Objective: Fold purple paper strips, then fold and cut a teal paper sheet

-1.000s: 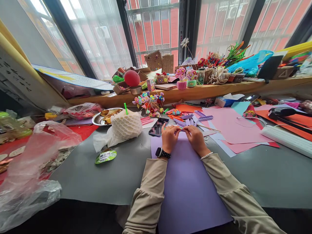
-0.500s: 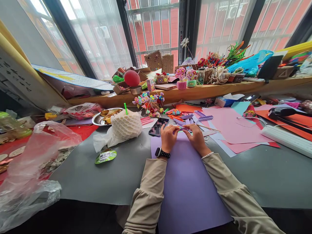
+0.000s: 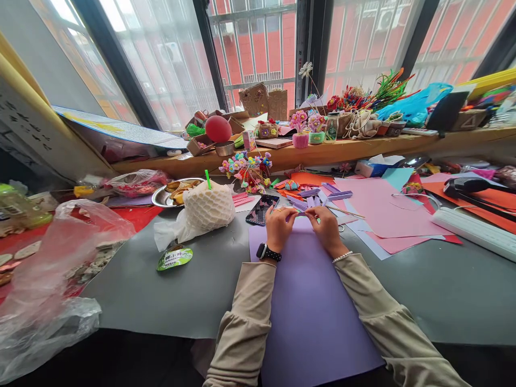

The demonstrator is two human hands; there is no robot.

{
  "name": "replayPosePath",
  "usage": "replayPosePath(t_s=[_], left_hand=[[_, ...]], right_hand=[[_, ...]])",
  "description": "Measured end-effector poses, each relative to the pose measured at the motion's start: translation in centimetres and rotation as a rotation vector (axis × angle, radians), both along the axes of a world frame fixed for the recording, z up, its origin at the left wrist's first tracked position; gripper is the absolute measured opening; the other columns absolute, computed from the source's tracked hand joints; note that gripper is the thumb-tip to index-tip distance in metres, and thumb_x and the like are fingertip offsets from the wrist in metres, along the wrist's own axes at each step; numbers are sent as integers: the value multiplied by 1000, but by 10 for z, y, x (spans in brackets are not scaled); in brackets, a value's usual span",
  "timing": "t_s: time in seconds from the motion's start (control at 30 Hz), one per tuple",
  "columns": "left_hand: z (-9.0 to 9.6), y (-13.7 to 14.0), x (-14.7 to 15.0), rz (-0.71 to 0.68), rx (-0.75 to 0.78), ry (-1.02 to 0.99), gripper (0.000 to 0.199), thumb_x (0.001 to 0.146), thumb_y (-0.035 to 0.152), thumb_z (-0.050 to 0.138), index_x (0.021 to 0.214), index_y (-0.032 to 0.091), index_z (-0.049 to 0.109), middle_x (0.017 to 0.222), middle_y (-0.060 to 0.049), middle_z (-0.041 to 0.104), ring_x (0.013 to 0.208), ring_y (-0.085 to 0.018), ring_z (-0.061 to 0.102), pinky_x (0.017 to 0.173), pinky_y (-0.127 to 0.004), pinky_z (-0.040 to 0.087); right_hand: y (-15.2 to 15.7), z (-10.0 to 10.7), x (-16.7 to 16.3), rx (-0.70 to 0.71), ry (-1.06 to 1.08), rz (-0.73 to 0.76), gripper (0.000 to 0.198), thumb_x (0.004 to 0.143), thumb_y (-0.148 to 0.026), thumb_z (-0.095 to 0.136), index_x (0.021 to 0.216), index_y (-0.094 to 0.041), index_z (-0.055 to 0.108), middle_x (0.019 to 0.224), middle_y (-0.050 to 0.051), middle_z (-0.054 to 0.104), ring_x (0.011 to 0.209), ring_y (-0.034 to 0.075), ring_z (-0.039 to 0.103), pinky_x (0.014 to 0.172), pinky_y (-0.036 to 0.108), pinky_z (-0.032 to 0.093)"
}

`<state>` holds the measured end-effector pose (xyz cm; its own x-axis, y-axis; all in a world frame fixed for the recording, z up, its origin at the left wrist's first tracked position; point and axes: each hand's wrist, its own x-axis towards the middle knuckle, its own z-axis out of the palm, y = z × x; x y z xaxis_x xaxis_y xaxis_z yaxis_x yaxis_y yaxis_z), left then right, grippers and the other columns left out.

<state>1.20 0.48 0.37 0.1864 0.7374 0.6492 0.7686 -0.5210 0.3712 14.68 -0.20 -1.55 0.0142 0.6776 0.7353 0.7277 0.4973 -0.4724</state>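
Observation:
Both my hands meet over the far end of a large purple paper sheet (image 3: 310, 301). My left hand (image 3: 279, 228), with a watch at the wrist, pinches one end of a small purple paper strip (image 3: 300, 214). The strip's other end is between the fingertips of my right hand (image 3: 325, 228), which has a beaded bracelet. Most of the strip is hidden by my fingers. Just beyond lie several folded purple paper strips (image 3: 309, 193). A dark phone (image 3: 262, 209) rests left of my left hand. Scissor handles (image 3: 341, 228) show beside my right hand.
Pink paper sheets (image 3: 387, 204) and a white power strip (image 3: 475, 231) lie to the right. A net-wrapped coconut (image 3: 209, 207) with a green straw stands left, before a metal plate (image 3: 161, 199). Colourful handmade flowers (image 3: 245, 166) stand behind. A plastic bag (image 3: 48, 269) hangs over the left edge.
My right fingers have shifted slightly along the strip, and less of the purple paper shows between my hands. My arms are nearly still.

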Motion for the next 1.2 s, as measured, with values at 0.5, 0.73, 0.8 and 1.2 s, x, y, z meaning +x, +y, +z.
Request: replayPosePath(t_s=[0.5,0.73,0.8,1.2], left_hand=[[0,3,-5,96,-35,-121,10,77,27,49,75,23,58,81,1,64,82,-14,56,92,-36,24],[-1,4,-6,138,-40,-178,10,77,25,49,75,22,58,81,1,64,85,-16,55,90,-37,25],[-1,5,-6,155,-38,-191,10,77,24,49,75,22,58,81,0,64,85,-16,55,90,-36,26],[-1,4,-5,158,-22,-158,10,77,21,47,75,21,58,81,-1,63,81,-16,55,85,-34,31]], right_hand=[[6,-4,7,-18,183,-147,16,77,-28,44,72,-17,55,70,6,59,65,18,51,60,31,41],[6,-4,6,-29,225,-173,17,77,-28,43,73,-17,55,69,6,58,64,19,51,59,31,40],[6,-4,6,-38,227,-172,17,76,-28,43,72,-17,55,69,6,59,63,18,51,59,30,40],[5,-5,6,-30,252,-202,19,76,-30,42,72,-17,56,67,6,59,60,18,50,58,31,39]])
